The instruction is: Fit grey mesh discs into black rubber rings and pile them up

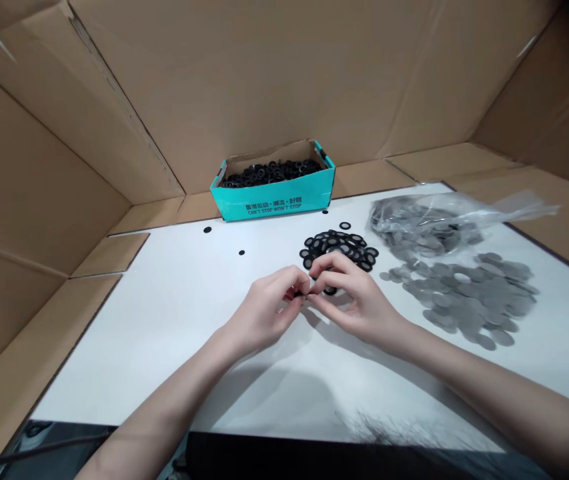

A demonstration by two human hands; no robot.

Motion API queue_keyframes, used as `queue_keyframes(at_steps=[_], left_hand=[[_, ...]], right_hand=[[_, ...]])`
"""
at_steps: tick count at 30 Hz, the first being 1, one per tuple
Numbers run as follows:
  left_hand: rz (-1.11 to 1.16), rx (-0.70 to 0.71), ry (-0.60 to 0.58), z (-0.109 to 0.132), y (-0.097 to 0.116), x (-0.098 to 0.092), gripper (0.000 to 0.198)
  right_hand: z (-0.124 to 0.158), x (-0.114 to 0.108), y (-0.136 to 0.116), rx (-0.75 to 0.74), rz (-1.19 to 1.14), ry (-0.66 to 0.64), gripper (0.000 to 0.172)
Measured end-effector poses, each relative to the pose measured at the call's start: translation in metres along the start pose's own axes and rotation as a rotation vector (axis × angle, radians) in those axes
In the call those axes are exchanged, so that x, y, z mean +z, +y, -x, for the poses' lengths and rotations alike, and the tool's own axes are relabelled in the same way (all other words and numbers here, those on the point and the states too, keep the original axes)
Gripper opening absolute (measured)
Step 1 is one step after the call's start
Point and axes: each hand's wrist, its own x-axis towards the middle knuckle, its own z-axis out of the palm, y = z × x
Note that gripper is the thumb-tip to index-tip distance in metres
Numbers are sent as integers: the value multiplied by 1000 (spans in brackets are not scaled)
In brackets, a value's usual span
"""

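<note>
My left hand (277, 303) pinches a small black ring (299, 294) between thumb and fingers; most of it is hidden. Against its right edge, the thumb and fingertips of my right hand (351, 293) are closed too, and whether they also hold a grey disc cannot be made out. Just behind the fingers lies a pile of black rings with grey centres (337, 243), partly covered by my right hand. Many loose flat grey discs (479, 297) are spread to the right of my right hand.
At the back stands a turquoise box (274, 197) filled with black rings (269, 175). A clear plastic bag (424, 227) of grey discs lies at the back right. Small black pieces (207, 230) dot the white tabletop (164, 320). Cardboard walls (274, 73) enclose the back and sides.
</note>
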Motion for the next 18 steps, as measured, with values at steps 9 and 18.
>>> queue_keyframes(at_steps=[9,18], left_hand=[[33,61,42,0,-1,-3,20],[100,216,199,-1,-2,-2,36]], right_hand=[[-2,-4,1,114,-48,-5,9],[-9,-9,-8,521,-514,-164,27]])
